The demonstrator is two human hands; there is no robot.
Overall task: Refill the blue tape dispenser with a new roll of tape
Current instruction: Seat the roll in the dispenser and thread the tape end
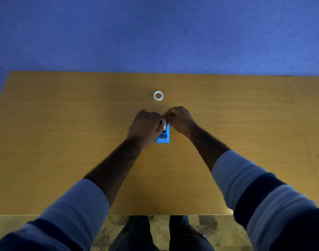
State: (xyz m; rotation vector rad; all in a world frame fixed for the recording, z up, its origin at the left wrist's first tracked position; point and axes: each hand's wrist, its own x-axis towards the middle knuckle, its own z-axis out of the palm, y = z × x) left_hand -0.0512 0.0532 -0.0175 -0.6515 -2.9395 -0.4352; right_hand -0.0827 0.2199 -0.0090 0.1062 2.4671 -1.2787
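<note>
On table (64, 142) | one dispenser (163, 137) | two rolls: loose ring (158, 95), roll (164, 124) pinched by left hand (146, 127), right hand (179, 119)

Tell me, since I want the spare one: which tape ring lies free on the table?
The white ring lying flat, alone, beyond both hands. The other roll stands on edge in the blue dispenser, between the left hand and right hand.

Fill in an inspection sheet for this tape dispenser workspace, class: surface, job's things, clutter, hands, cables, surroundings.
Surface: wooden table, bare apart from the job's things.
Job's things: blue tape dispenser at centre; white roll at its top; tape ring lying flat beyond it, apart.
Clutter: nothing seen.
Hands: left hand grips the dispenser's side; right hand pinches at the roll.
Cables: nothing seen.
Surroundings: blue wall behind; patterned floor below.
</note>
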